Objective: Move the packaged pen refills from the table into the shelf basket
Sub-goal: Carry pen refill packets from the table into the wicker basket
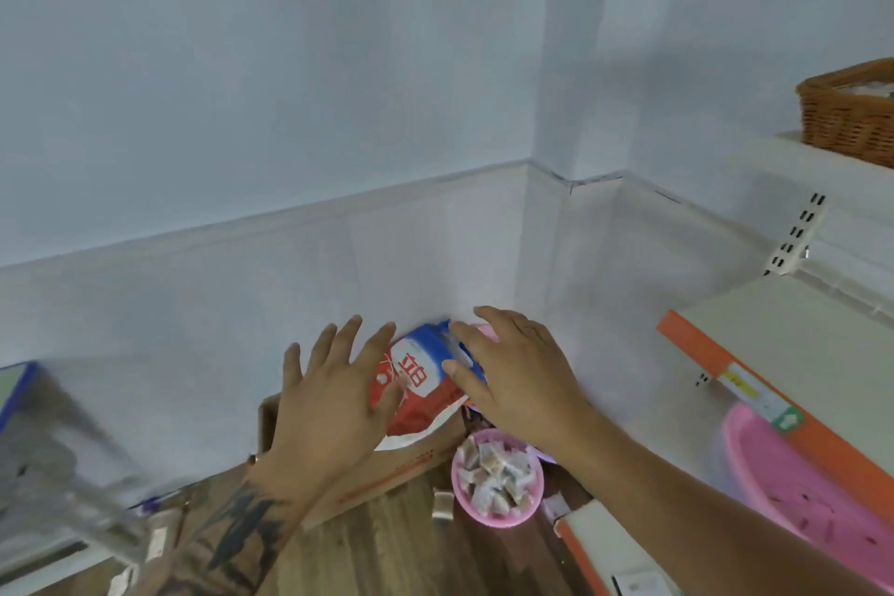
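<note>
Both arms reach forward from the bottom edge of the view, the 2 hands side by side and palm down. The left hand [334,394] has its fingers straight and spread, the thumb angled toward the right. Its forearm carries a dark tattoo running up to the wrist. The right hand [515,378] lies flat with fingers extended and close together, its bare forearm coming in from the lower right corner.

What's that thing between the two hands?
In the head view, a red, white and blue packet lies between the left hand and right hand, over a cardboard box.
</note>
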Demonstrator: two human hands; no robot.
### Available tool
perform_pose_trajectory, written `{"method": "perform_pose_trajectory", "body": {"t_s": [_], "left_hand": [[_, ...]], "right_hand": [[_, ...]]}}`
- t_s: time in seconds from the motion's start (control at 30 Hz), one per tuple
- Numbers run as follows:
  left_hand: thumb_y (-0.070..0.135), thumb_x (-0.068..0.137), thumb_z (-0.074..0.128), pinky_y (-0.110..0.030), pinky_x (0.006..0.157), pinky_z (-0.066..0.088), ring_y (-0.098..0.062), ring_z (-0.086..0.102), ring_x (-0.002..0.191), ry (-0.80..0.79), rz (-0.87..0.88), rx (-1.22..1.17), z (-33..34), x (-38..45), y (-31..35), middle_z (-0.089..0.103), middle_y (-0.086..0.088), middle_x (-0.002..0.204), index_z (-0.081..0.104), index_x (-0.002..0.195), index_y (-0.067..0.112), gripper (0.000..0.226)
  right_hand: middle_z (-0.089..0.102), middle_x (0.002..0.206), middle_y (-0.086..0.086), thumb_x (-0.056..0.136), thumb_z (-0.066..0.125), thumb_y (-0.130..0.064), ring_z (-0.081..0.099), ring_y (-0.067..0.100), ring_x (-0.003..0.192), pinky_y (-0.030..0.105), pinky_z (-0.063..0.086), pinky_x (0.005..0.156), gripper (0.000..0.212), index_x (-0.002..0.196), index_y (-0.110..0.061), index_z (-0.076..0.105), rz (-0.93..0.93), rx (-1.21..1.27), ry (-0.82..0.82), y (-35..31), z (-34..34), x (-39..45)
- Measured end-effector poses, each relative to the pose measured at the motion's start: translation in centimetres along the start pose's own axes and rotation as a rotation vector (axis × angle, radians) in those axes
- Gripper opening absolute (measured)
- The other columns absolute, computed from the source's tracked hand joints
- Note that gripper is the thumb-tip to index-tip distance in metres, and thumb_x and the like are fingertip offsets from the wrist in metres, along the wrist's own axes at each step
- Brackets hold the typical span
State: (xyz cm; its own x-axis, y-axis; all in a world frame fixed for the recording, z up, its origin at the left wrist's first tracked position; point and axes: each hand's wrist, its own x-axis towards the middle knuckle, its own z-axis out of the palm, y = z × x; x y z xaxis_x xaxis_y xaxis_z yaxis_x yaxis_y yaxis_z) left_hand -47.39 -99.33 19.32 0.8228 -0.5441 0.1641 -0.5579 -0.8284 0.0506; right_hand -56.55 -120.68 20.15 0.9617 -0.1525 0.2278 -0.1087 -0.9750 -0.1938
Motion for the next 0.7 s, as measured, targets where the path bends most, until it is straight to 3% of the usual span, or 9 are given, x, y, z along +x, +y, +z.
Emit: {"method": "perform_pose_trajectory", "body": {"t_s": [0.17, 0.3, 0.5, 0.7], "left_hand": [[0.068, 0.093, 0.035, -0.066, 0.118, 0.026, -0.033, 0.033, 0.152, -0.026, -0.119, 0.015, -0.6, -5.2, -10.2, 0.034, -0.005, 0.166, 0.039, 0.155, 0.039, 0.068], [0.07, 0.092, 0.021, -0.063, 0.118, 0.025, -0.032, 0.031, 0.152, -0.024, -0.22, 0.004, -0.9, -9.3, -18.0, 0.032, -0.004, 0.167, 0.037, 0.155, 0.039, 0.072], [0.067, 0.097, 0.032, -0.061, 0.119, 0.027, -0.034, 0.025, 0.155, -0.04, -0.371, -0.042, -0.2, -16.3, -27.5, 0.022, -0.004, 0.171, 0.034, 0.157, 0.038, 0.067], [0.069, 0.099, 0.026, -0.058, 0.121, 0.026, -0.031, 0.024, 0.155, -0.092, -0.534, -0.056, 1.2, -23.0, -35.0, 0.022, -0.003, 0.17, 0.033, 0.156, 0.044, 0.062]], "right_hand": [[0.055, 0.147, 0.003, 0.101, 0.03, -0.062, 0.057, 0.028, 0.128, 0.045, 0.048, 0.103, 0.058, 0.144, -0.03, 0.054, -0.067, -0.024, -0.072, -9.5, 3.9, 1.8], [0.058, 0.145, 0.007, 0.102, 0.035, -0.061, 0.061, 0.031, 0.125, 0.046, 0.053, 0.099, 0.056, 0.142, -0.028, 0.055, -0.118, -0.033, -0.099, -17.3, 6.7, 2.8], [0.04, 0.161, 0.001, 0.097, 0.016, -0.071, 0.046, 0.026, 0.142, 0.048, 0.045, 0.111, 0.071, 0.152, -0.034, 0.04, -0.201, -0.041, -0.218, -28.5, 10.5, 4.1], [0.034, 0.163, -0.002, 0.103, 0.029, -0.067, 0.038, 0.023, 0.146, 0.046, 0.039, 0.116, 0.062, 0.154, -0.034, 0.037, -0.34, 0.02, -0.306, -39.3, 14.4, 4.4]]}}
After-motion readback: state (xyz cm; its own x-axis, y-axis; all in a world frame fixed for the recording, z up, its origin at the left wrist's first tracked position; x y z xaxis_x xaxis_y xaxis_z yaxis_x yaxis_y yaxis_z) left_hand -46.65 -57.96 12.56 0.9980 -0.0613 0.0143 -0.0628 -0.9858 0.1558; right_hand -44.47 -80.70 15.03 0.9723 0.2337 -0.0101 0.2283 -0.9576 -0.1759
